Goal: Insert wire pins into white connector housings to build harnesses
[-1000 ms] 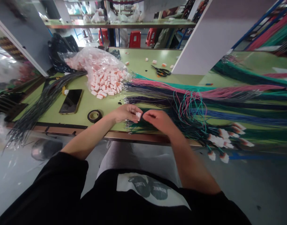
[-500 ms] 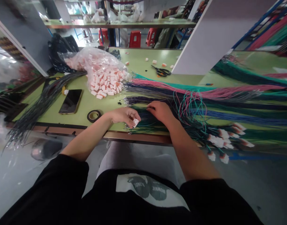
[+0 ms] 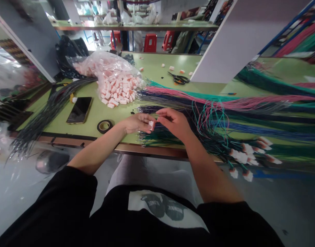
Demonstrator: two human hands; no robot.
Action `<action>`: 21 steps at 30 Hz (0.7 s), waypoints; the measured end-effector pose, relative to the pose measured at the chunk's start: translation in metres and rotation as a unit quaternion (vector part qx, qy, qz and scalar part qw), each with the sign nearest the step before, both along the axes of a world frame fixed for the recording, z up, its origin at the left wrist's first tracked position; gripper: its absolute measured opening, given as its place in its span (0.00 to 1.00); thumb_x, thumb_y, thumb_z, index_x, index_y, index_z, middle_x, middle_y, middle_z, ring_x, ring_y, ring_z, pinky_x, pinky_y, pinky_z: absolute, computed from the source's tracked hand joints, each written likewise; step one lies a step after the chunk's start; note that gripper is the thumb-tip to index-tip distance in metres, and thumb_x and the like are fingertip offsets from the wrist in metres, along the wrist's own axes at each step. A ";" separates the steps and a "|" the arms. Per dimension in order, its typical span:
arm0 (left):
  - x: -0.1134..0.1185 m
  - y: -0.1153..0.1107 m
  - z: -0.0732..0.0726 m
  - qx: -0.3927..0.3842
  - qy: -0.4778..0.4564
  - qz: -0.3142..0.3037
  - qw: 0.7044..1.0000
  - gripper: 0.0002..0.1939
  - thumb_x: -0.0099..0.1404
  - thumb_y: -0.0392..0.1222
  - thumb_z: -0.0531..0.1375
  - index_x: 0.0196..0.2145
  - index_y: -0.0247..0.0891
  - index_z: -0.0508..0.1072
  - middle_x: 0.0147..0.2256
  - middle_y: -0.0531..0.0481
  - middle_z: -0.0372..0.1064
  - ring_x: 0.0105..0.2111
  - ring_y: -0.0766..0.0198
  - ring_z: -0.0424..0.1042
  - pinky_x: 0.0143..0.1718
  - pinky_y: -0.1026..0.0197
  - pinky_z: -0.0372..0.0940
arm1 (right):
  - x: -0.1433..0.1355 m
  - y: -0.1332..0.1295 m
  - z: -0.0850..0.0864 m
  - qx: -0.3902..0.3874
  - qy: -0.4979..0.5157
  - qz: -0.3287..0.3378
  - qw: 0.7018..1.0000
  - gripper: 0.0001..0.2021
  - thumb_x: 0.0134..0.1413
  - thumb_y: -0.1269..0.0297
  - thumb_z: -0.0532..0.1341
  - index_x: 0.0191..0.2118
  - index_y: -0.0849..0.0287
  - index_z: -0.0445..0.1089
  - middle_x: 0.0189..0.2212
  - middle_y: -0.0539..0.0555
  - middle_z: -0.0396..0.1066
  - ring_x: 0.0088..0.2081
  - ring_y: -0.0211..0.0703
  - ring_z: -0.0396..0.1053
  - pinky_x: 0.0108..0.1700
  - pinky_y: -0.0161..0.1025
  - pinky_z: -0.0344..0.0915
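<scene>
My left hand [image 3: 140,123] pinches a small white-and-orange connector housing [image 3: 151,125] between thumb and fingers, above the front of the table. Close on its right, my right hand [image 3: 172,120] has thumb and fingertips drawn together on what looks like a thin wire, its end mostly hidden by the fingers. Both hands' fingertips nearly meet at the housing. Under them lie dark green wires [image 3: 161,134] with bare metal ends pointing left. Behind the hands spread bundles of pink wires [image 3: 170,92] and navy wires. A heap of the same housings [image 3: 118,90] spills from a clear plastic bag [image 3: 106,63].
Black tape [image 3: 104,126] and a phone [image 3: 79,110] lie left of my hands. Scissors [image 3: 178,78] rest at the back near a white panel [image 3: 215,44]. Wired connectors [image 3: 241,155] hang over the front edge at right. Dark wires [image 3: 54,99] drape off the left side.
My right hand has come left and up from the wires toward the housing. My left hand has raised and turned the housing slightly to meet it.
</scene>
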State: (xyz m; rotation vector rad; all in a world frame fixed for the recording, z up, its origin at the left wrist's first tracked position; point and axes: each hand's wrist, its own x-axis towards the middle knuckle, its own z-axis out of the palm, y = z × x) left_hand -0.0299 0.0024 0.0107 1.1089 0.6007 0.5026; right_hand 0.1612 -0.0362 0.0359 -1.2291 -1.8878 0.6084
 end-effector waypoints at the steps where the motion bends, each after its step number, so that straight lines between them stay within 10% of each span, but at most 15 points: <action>1: 0.000 0.000 0.000 0.003 -0.003 -0.001 1.000 0.20 0.43 0.30 0.71 0.36 0.30 0.72 0.26 0.52 0.72 0.28 0.70 0.72 0.32 0.66 0.69 | -0.002 -0.004 0.002 -0.004 0.003 0.019 1.000 0.10 0.49 0.63 0.58 0.36 0.58 0.73 0.33 0.52 0.76 0.32 0.40 0.70 0.36 0.37 0.65; 21: 0.003 -0.002 -0.004 0.019 -0.040 0.011 0.999 0.20 0.43 0.30 0.71 0.35 0.31 0.72 0.27 0.53 0.71 0.28 0.69 0.72 0.33 0.63 0.69 | 0.007 -0.029 -0.013 0.070 -0.207 -0.084 0.972 0.07 0.47 0.67 0.55 0.24 0.56 0.69 0.23 0.51 0.71 0.29 0.40 0.65 0.31 0.35 0.55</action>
